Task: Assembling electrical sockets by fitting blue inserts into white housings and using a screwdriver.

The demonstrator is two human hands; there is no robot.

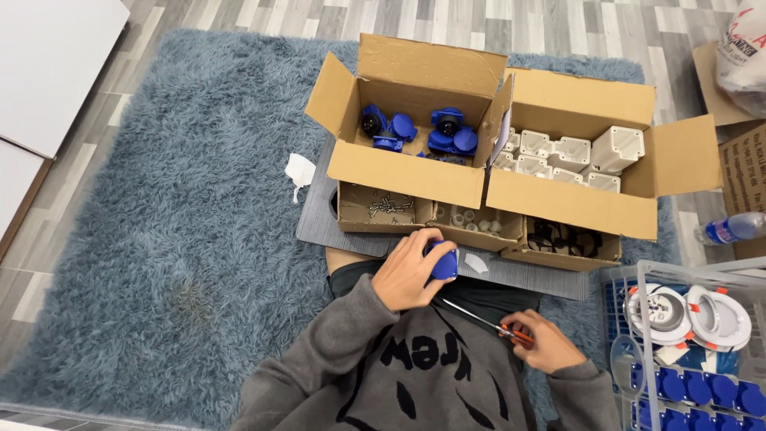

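My left hand (pixel 408 271) grips a blue round socket part (pixel 444 262) just in front of the low trays. My right hand (pixel 544 342) holds a screwdriver (pixel 483 318) with an orange handle, its metal shaft pointing up-left toward the blue part. Both hands sit over my lap, above a grey sweater. A grey board (pixel 319 209) lies under the trays ahead of me.
Two open cardboard boxes stand ahead: the left box (pixel 407 172) holds blue socket parts, the right box (pixel 570 203) holds white housings. Low trays hold screws (pixel 389 206), small white pieces (pixel 471 221) and black rings (pixel 562 238). A clear crate (pixel 630 279) at right holds white round fittings and blue parts. A bottle (pixel 730 229) lies right.
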